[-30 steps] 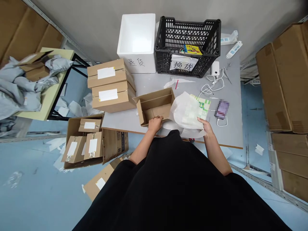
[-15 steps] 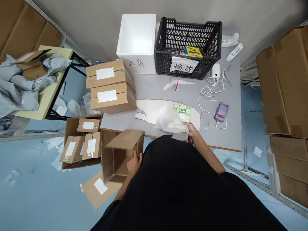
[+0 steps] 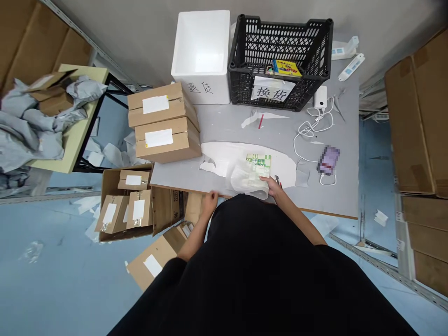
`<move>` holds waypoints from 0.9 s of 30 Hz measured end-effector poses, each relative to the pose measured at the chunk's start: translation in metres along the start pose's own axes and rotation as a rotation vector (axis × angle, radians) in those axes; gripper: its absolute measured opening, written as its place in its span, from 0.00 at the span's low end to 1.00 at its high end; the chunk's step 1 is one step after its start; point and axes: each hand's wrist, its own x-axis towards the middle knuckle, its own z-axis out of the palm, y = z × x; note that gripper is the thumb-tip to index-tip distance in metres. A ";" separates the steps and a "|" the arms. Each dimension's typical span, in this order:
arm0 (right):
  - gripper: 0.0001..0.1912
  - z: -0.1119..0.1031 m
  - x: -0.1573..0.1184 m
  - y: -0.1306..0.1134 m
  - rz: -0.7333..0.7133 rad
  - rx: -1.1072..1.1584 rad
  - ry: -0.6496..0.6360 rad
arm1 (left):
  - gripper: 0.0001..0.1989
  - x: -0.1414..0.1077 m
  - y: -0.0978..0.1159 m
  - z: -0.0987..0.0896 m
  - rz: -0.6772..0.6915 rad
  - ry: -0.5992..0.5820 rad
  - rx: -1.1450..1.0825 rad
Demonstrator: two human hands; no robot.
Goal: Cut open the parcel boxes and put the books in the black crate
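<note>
Green-and-white printed packet (image 3: 258, 164) on the desk (image 3: 227, 126), at the near edge around 6 o'clock, partly wrapped in translucent white film (image 3: 247, 183). Both lie on a large flat white sheet (image 3: 224, 156).

Right hand (image 3: 275, 187) at the packet's 4 o'clock, fingers (image 3: 269, 181) clamped on packet and film. Small dark item (image 3: 277, 179) just beside them, too small to tell what it is.

Left hand (image 3: 210, 201) at the desk edge, 8 o'clock from the packet, fingers (image 3: 212, 196) apart, nothing visibly held. Nearest thing is a cardboard carton (image 3: 194, 207) just below the edge.

From the packet outward:
- 9 o'clock: two stacked taped cartons (image 3: 164, 123).
- 7-8 o'clock, off the desk: open carton (image 3: 112, 184) holding labelled small boxes (image 3: 138, 210).
- 11 o'clock: white foam box (image 3: 206, 91) with handwritten characters.
- 12 o'clock: black plastic crate (image 3: 241, 88) with a paper label (image 3: 273, 88) and a yellow package (image 3: 287, 68) inside.
- 1-2 o'clock: power bank (image 3: 320, 97), white cable (image 3: 308, 133), scissors (image 3: 339, 107).
- 3 o'clock: pixelated purple item (image 3: 329, 159).
</note>
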 end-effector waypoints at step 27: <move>0.18 0.017 0.034 -0.001 -0.049 -0.065 0.051 | 0.26 0.121 0.055 0.085 -0.181 -0.324 -0.789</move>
